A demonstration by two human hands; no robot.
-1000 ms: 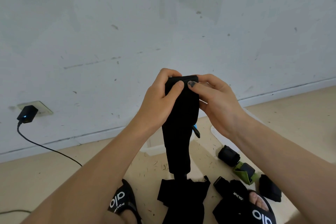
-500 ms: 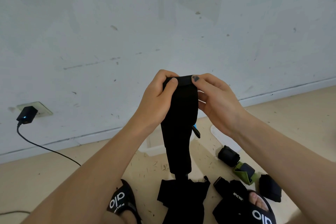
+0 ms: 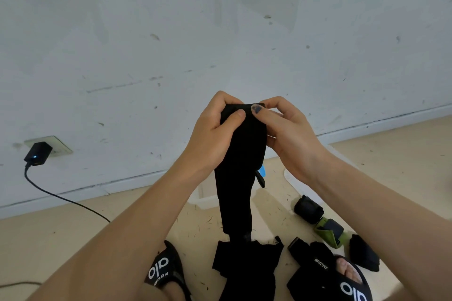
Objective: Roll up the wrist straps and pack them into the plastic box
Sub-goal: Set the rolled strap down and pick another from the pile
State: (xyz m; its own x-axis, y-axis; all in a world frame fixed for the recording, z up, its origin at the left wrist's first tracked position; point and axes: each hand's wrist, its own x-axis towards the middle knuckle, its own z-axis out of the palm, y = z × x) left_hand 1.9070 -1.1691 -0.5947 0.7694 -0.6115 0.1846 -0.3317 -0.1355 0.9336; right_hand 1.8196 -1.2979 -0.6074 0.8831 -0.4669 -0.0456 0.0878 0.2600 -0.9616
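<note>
Both forearms are bare, with no sleeves seen. The thumbnail of the right hand (image 3: 286, 129) is painted dark, chipped blue; the nail of the left hand (image 3: 215, 132) is unpainted. Black slide sandals (image 3: 163, 273) with white "olo"-like lettering are worn, toes left uncovered on the right foot.

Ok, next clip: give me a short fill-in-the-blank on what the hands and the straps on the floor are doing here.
1. Both the left hand and the right hand pinch the ____ end of the hanging black strap.
2. The charger is plugged into a socket on the ____.
3. The rolled black strap lies on the floor beside a strap with ____ trim.

Missing words: top; wall; green
</note>
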